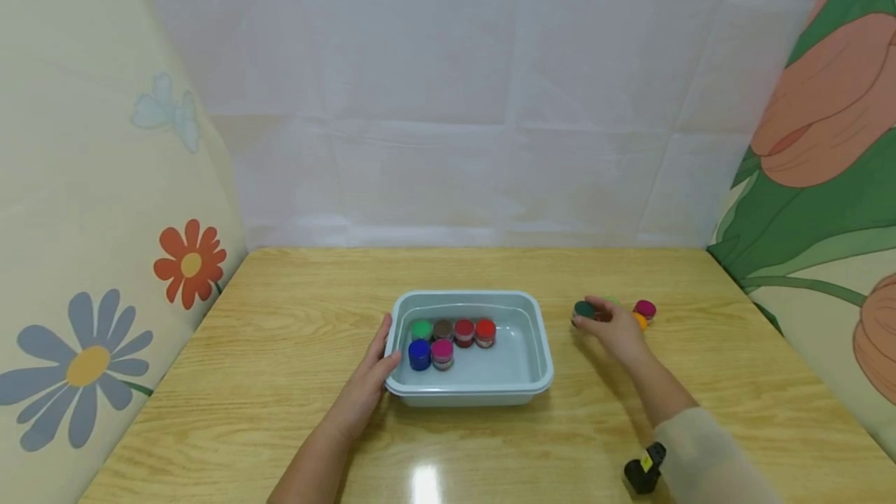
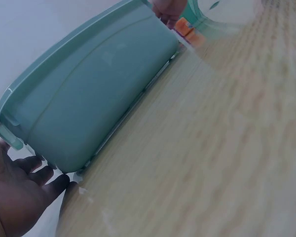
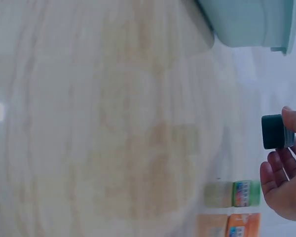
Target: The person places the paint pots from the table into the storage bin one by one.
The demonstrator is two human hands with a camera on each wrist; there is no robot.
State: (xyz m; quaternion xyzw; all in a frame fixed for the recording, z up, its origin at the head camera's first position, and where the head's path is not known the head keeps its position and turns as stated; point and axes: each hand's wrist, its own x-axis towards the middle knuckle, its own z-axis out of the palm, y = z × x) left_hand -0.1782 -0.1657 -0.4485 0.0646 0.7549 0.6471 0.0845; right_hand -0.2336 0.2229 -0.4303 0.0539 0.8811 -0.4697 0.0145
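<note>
A pale blue plastic tub (image 1: 467,399) stands on the table with several small paint jars in two rows inside. Green, brown, dark red and red (image 1: 485,332) lids form the back row; a blue jar (image 1: 419,355) and a pink jar (image 1: 442,354) sit in front. My left hand (image 1: 364,387) holds the tub's left side, thumb over the rim and fingers along the outer wall. To the right of the tub, my right hand (image 1: 619,333) pinches a dark green jar (image 3: 273,132) between thumb and fingers; it shows raised above the table in the right wrist view.
Beside my right hand stand a light green jar (image 3: 245,193), an orange jar (image 3: 243,226) and a magenta jar (image 1: 645,310). A small black device (image 1: 644,470) is near my right sleeve. White cloth (image 1: 434,99) hangs behind the table, with flowered cloths at both sides.
</note>
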